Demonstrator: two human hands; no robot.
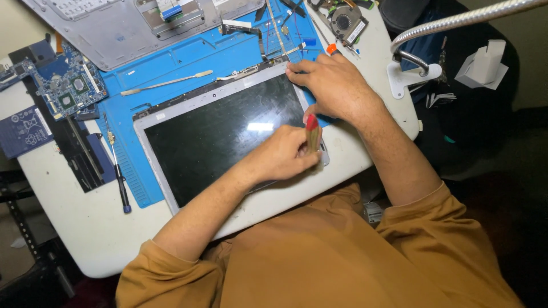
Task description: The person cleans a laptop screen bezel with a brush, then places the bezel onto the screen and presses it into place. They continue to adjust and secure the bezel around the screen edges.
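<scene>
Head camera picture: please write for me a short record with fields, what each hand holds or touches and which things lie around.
Left hand: left hand grips a tool with a red tip at the right edge of the laptop screen panel
Right hand: right hand presses on the panel's upper right corner
Surface: blue work mat on a white table
Left of panel: screwdriver, blue circuit board
Above panel: metal pry tool, grey laptop case, cooling fan
Right: gooseneck lamp arm
</scene>
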